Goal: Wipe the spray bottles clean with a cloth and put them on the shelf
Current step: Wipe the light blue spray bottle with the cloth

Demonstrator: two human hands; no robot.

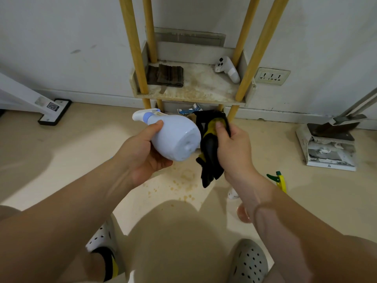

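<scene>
My left hand [142,154] grips a pale blue spray bottle [173,133] lying on its side, its nozzle pointing left and its base turned towards the camera. My right hand [232,148] pinches a black and yellow cloth [210,152] held right beside the bottle's base; the cloth hangs down below my fingers. Ahead stands the shelf [193,94] with yellow posts and a stained tray. On the floor at the right lies a yellow spray bottle with a green trigger [278,179], partly hidden by my right forearm.
The shelf tray holds a folded brown cloth [165,75] and a white controller [227,69]. Crumpled packaging [188,110] lies under the shelf. A dustpan and box [328,144] stand at the right, a white stand base [55,111] at the left. Stains [183,180] spot the floor.
</scene>
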